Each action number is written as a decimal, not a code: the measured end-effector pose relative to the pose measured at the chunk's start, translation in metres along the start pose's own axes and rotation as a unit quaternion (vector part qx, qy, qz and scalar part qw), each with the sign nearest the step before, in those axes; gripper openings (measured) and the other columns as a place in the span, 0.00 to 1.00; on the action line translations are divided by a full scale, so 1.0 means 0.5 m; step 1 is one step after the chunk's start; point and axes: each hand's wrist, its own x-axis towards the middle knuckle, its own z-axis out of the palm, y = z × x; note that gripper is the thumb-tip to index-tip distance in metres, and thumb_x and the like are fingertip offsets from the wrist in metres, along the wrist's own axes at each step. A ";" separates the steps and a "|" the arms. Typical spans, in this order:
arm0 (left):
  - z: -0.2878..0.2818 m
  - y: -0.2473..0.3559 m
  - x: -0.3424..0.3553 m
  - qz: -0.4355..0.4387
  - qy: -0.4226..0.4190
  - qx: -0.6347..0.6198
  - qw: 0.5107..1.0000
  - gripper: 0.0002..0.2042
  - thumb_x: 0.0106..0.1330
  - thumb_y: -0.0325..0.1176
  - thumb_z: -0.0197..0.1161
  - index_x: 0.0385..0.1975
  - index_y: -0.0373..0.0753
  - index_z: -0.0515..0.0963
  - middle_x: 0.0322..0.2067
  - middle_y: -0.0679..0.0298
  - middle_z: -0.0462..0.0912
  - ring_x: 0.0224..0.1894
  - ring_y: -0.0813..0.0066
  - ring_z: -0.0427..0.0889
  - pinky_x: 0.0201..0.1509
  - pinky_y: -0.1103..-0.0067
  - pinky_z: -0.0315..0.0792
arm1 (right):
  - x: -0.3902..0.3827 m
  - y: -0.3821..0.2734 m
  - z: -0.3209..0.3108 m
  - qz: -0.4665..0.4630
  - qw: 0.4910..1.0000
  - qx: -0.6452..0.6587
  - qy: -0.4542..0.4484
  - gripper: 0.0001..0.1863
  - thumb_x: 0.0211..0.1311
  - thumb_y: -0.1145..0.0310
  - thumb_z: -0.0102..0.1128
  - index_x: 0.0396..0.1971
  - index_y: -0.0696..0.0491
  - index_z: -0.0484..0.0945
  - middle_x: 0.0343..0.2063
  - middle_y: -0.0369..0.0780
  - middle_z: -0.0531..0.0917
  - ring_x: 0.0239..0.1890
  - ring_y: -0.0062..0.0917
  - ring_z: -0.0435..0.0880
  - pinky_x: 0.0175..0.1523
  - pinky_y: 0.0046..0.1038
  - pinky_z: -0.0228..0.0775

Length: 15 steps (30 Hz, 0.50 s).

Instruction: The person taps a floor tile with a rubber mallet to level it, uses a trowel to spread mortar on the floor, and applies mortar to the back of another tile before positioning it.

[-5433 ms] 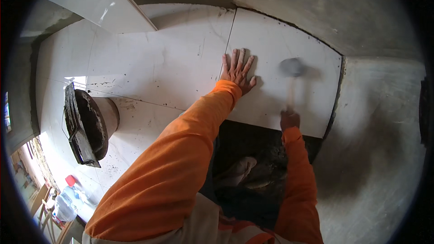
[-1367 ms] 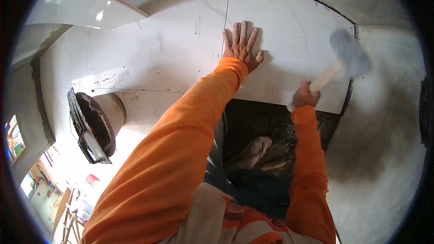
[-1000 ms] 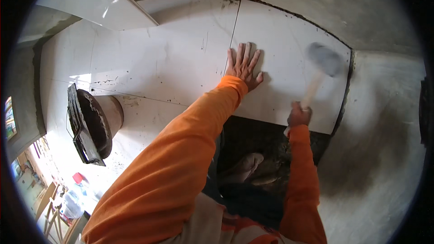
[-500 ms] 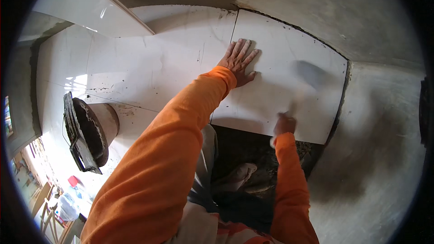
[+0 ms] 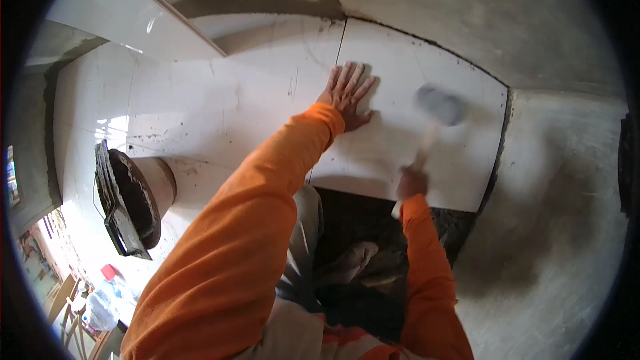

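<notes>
My left hand [image 5: 347, 97] lies palm down, fingers spread, on the white tile [image 5: 460, 167] beside the seam with the tile to its left [image 5: 260, 80]. My right hand [image 5: 412, 181] grips the wooden handle of a rubber mallet [image 5: 438, 105]; its grey head is blurred over the middle of the right tile, and I cannot tell whether it touches the surface. Below that tile's near edge is a dark, rough patch of floor [image 5: 347, 217], with my foot [image 5: 357, 260] on it.
A bucket [image 5: 159, 200] with trowels [image 5: 115, 193] across its top stands at left. A glossy white panel [image 5: 133, 7] juts in at upper left. Grey walls [image 5: 467, 20] border the tiles. A plastic bottle [image 5: 100, 310] and wooden pieces [image 5: 67, 293] lie at lower left.
The mallet has swung about over the right tile and now sits further left than before. My left hand stays spread on the tile, shifted slightly left in the picture.
</notes>
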 end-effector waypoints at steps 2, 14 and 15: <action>0.005 0.002 -0.004 0.000 -0.003 -0.007 1.000 0.36 0.56 0.59 0.46 0.64 0.49 0.49 0.65 0.57 0.44 0.68 0.57 0.38 0.68 0.61 0.34 | 0.030 -0.038 -0.059 0.261 0.901 0.300 -0.171 0.15 0.52 0.64 0.55 0.31 0.62 0.75 0.28 0.45 0.78 0.30 0.31 0.77 0.36 0.29 0.68; -0.008 0.017 0.006 0.000 -0.026 -0.008 1.000 0.36 0.57 0.59 0.45 0.64 0.49 0.48 0.66 0.58 0.42 0.68 0.57 0.37 0.69 0.61 0.32 | -0.057 0.109 0.041 0.128 0.925 -0.024 -0.357 0.12 0.50 0.66 0.57 0.26 0.61 0.72 0.20 0.37 0.75 0.17 0.22 0.71 0.26 0.30 0.63; -0.005 0.014 0.003 0.000 -0.027 -0.007 1.000 0.36 0.57 0.59 0.45 0.64 0.49 0.48 0.66 0.58 0.42 0.68 0.57 0.37 0.69 0.61 0.32 | -0.060 0.091 0.047 0.130 0.956 0.032 -0.261 0.11 0.49 0.67 0.57 0.26 0.61 0.72 0.20 0.39 0.76 0.20 0.24 0.73 0.28 0.30 0.64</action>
